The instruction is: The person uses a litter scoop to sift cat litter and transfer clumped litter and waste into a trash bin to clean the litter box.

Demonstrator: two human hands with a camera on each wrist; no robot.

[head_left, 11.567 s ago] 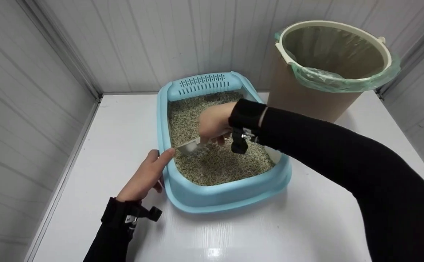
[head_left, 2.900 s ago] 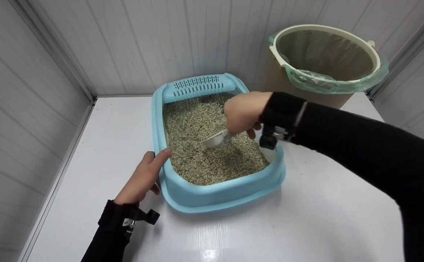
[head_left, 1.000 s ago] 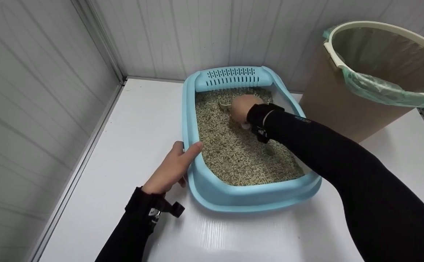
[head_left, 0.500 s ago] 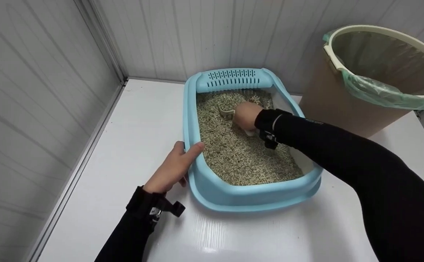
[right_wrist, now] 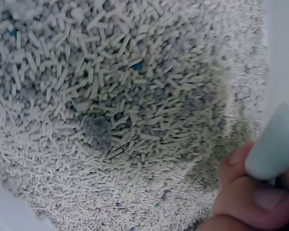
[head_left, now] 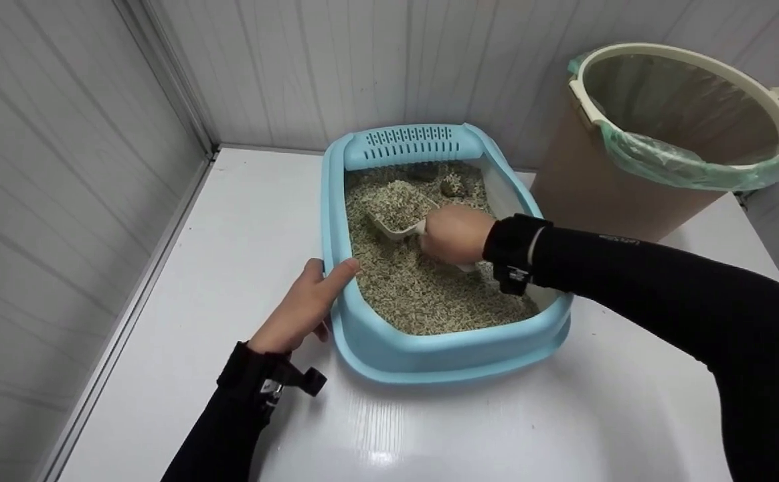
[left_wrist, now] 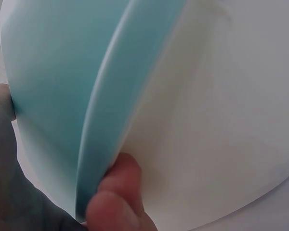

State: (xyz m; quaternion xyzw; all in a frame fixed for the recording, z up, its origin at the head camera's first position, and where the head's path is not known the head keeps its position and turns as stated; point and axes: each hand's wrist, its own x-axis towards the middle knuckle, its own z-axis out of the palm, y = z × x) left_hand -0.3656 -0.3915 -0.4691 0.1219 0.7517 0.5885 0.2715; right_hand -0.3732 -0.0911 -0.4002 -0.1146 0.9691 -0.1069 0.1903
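Scoop (head_left: pixel 396 234) in your right hand (head_left: pixel 455 233): your curled fingers hide most of its handle (right_wrist: pixel 272 144), whose end is cut off in the right wrist view. Heaped litter (head_left: pixel 399 201) covers the bowl's floor; you cannot tell whether the bowl touches the litter below. Dark clumps (head_left: pixel 453 185) near the far edge of the blue tray (head_left: pixel 456 361) are hard to make out. Your sleeve (head_left: pixel 630 288) covers part of the foot of the bin (head_left: pixel 563 174), at the bench's (head_left: pixel 376 435) far right corner.

The bowl sits just left of your right knuckles, over the tray's far left part. Your left hand (head_left: pixel 302 304) pinches the tray's left rim, thumb on top.
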